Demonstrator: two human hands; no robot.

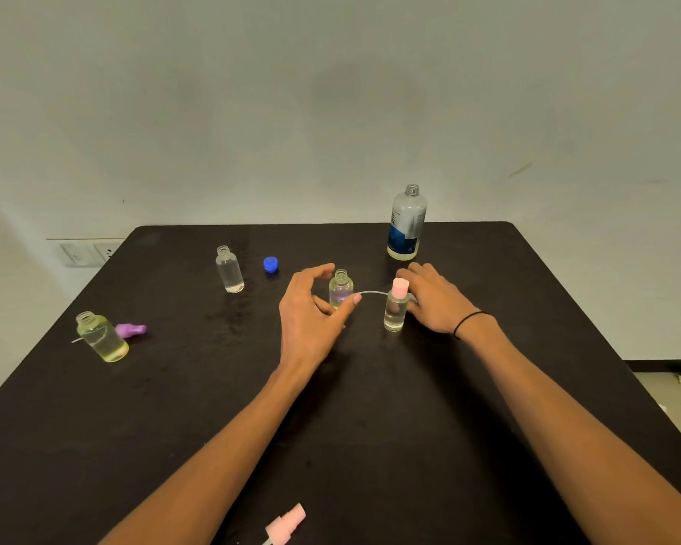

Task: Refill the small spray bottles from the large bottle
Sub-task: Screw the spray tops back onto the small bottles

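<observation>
The large bottle point(407, 222) stands uncapped at the back right, with a blue label and a little yellowish liquid at its bottom. Its blue cap point(270, 264) lies to the left. A small open bottle point(341, 289) stands mid-table. My left hand point(311, 312) is cupped around it, thumb by its lower side, fingers spread and apart from the neck. A small bottle with a pink spray top point(396, 308) stands to its right. My right hand point(435, 297) rests just behind that one, fingers loosely curved. A thin tube point(372, 293) arcs between the two bottles.
A clear open small bottle point(229, 269) stands at the back left. A yellowish open one point(102, 337) stands at the far left beside a purple spray head point(131, 330). A pink spray head point(286, 525) lies at the black table's point(370, 426) front edge.
</observation>
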